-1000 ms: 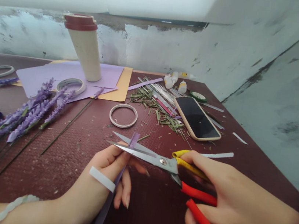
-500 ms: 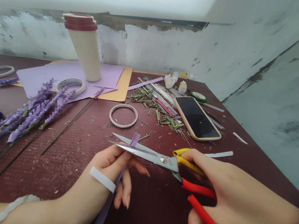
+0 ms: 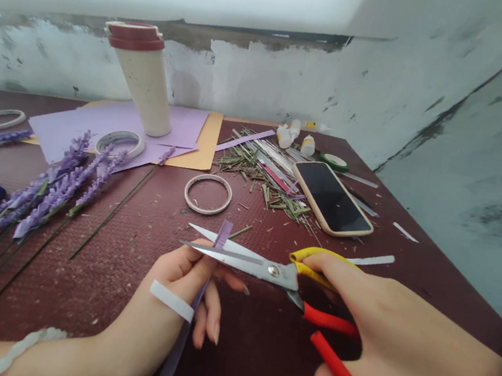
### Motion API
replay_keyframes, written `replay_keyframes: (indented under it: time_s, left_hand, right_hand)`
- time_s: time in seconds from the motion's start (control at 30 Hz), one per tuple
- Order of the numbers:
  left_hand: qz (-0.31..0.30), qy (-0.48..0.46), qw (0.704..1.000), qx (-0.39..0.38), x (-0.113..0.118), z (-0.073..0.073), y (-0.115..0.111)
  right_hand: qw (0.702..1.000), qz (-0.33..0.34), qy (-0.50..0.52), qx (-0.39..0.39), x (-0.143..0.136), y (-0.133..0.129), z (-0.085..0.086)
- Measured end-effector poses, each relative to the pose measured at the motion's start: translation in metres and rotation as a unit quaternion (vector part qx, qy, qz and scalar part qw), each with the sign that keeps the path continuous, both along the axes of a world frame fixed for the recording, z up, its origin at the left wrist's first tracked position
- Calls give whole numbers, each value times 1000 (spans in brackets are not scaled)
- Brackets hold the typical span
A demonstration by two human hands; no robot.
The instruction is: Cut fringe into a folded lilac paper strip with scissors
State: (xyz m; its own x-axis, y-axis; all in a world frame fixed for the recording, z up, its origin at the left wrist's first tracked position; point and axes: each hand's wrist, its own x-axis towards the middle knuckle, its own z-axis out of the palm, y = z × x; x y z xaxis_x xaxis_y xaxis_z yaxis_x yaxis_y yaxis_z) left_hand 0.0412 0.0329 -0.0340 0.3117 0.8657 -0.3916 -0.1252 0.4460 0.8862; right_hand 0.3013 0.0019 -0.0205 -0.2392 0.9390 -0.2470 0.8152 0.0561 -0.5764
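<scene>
My left hand (image 3: pixel 188 282) pinches a narrow purple paper strip (image 3: pixel 224 234) between thumb and fingers. The strip's upper end stands up between the blades of the scissors (image 3: pixel 241 255), and its long tail hangs down below the hand. Yellow-handled, the scissors sit in my right hand (image 3: pixel 398 333), blades slightly apart and pointing left. The same hand also has red-handled pliers (image 3: pixel 330 317) in it; their jaws are mostly hidden behind the scissors. A white strip (image 3: pixel 172 300) lies across the back of my left hand.
Purple paper flowers on stems (image 3: pixel 58 198) lie at left. A tumbler (image 3: pixel 144 83) stands on purple sheets (image 3: pixel 185 123). A tape roll (image 3: pixel 208 194) lies ahead of my hands. Stem clippings (image 3: pixel 254 163), a phone (image 3: pixel 333 199) and small glue bottles (image 3: pixel 293 133) are at back right.
The strip's upper end has shifted very slightly left between the blades. Otherwise both hands hold nearly the same pose.
</scene>
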Motion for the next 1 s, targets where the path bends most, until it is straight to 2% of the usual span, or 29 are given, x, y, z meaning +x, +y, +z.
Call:
replay_keyframes:
  time_s: [0.27, 0.43, 0.7, 0.8, 0.93, 1.0]
  left_hand:
    - [-6, 23, 1000, 0, 0, 0, -1]
    - [-15, 19, 1000, 1, -3, -3, 0]
    - [-23, 36, 999, -4, -3, -2, 0]
    - [-26, 26, 999, -6, -4, -4, -1]
    - [-8, 20, 1000, -14, -3, -3, 0]
    - [7, 16, 1000, -19, -2, -1, 1]
  right_hand:
    - [999, -5, -3, -41, -7, 3, 0]
    - [999, 25, -44, -5, -7, 8, 0]
    - [999, 20, -7, 47, 2, 4, -10]
    - [999, 18, -1, 46, 0, 5, -6]
    - [1000, 20, -12, 0, -5, 7, 2]
    - [1000, 15, -14, 15, -1, 6, 3]
